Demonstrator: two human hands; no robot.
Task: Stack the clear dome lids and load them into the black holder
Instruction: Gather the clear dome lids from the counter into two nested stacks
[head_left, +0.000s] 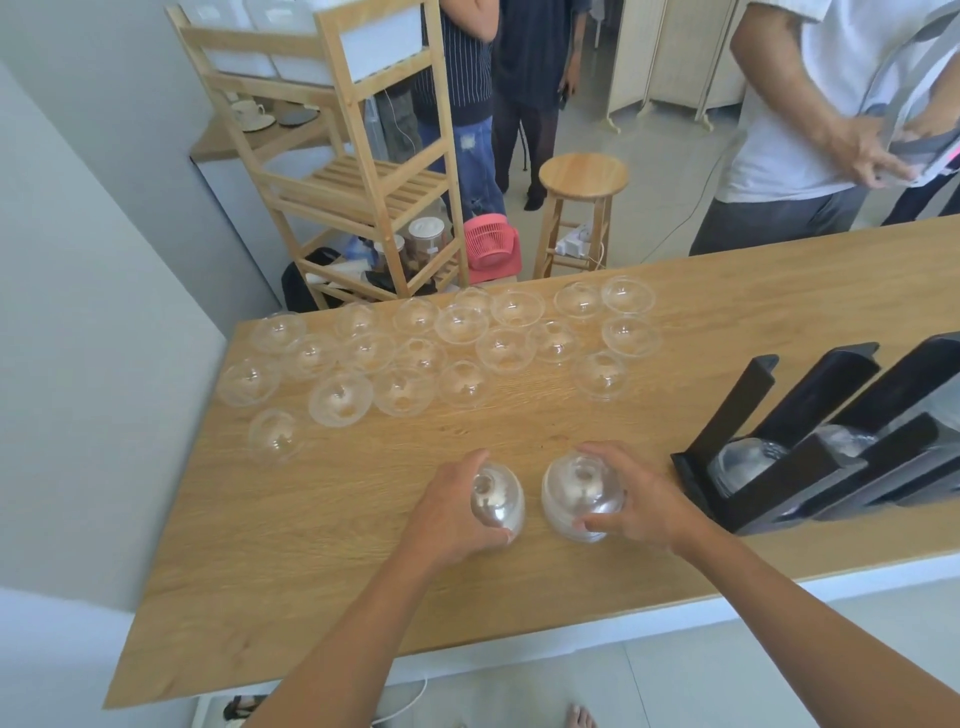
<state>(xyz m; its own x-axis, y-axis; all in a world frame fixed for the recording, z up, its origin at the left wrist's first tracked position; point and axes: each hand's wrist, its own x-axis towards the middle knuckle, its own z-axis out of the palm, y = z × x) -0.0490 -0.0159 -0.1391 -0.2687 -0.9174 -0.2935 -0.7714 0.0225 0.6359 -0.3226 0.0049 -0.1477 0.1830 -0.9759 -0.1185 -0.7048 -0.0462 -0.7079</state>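
Gripping a short stack of clear dome lids (582, 493) from its right side, the right hand (636, 501) has its fingers curled over the top and its thumb at the near rim; the stack sits dome-up on the wooden table (363, 597). Just to its left, the left hand (449, 514) holds a single dome lid (497, 501) tipped on its side, with the thumb under its near edge and the fingers round the far side. The 2 hands are close together but not touching, and a narrow gap shows between the single lid and the stack. Farther back and to the left, many loose dome lids (405, 389) lie dome-up across the tabletop, some touching or overlapping their neighbours. At the right edge of the table stands the black holder (779, 483), its slanted channels rising away to the right; clear lids already loaded (745, 460) rest at the low ends of at least 2 channels. Beyond the table are a wooden shelf rack (363, 182), a pink fan (491, 244) on the floor, a round wooden stool (582, 176) and several standing people.
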